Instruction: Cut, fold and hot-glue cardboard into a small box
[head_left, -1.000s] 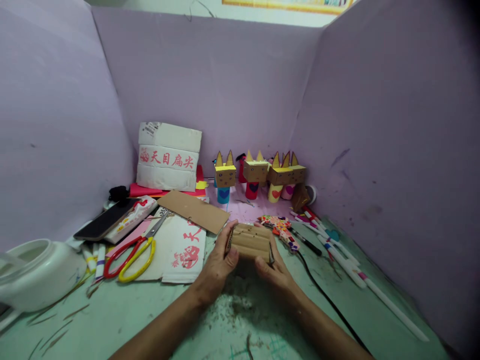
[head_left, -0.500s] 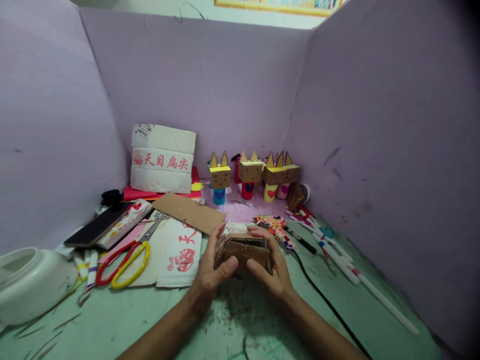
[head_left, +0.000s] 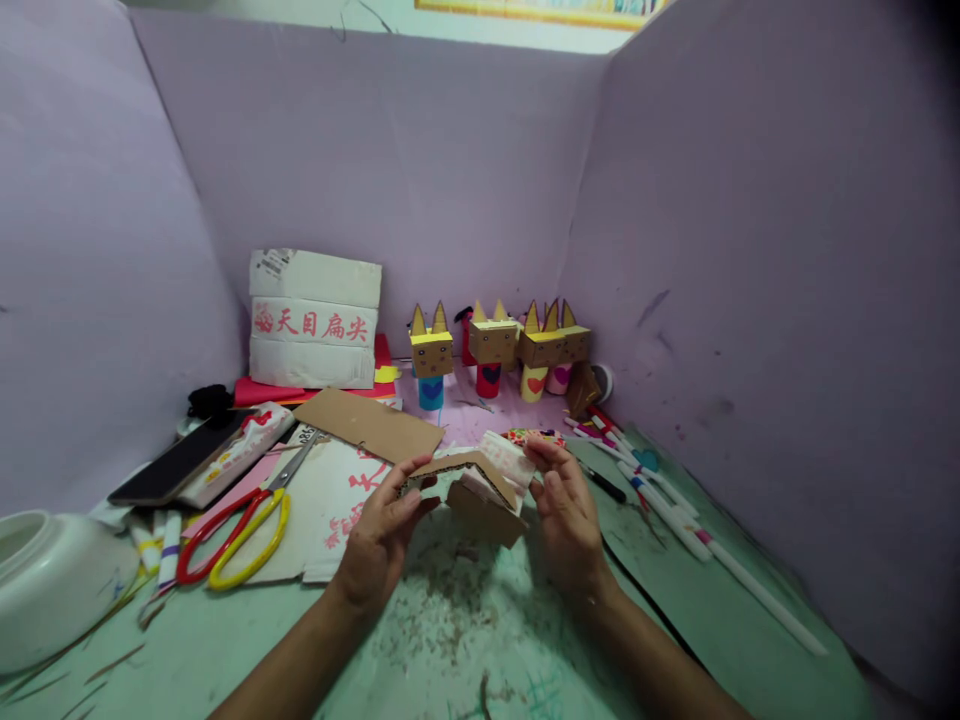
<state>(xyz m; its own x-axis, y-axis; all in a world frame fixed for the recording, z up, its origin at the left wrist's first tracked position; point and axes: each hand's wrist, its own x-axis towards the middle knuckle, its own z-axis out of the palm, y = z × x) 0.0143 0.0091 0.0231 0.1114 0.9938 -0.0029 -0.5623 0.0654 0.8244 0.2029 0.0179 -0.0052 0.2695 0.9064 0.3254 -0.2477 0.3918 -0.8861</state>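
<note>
A folded piece of cardboard (head_left: 486,510), brown with a whitish side, is held up over the green table (head_left: 450,640), its panels bent at angles. My left hand (head_left: 386,525) grips its left end between thumb and fingers. At the right end, my right hand (head_left: 564,505) has its curled fingers against the whitish flap. Behind my right hand, a floral-patterned glue gun (head_left: 529,437) is mostly hidden. Red-and-yellow-handled scissors (head_left: 251,520) lie left of my left hand, partly on a flat white carton piece (head_left: 322,545).
Cardboard-headed figures (head_left: 431,370) stand at the back. A brown cardboard strip (head_left: 371,425), a printed white carton (head_left: 313,320) and a white pot (head_left: 56,585) are at the left. Several markers (head_left: 667,500) and a black cable (head_left: 652,605) lie at the right. Purple panels (head_left: 375,180) surround the table.
The cardboard has opened from a compact box-like fold into a bent, spread shape. My hands have moved apart, and the view has shifted slightly.
</note>
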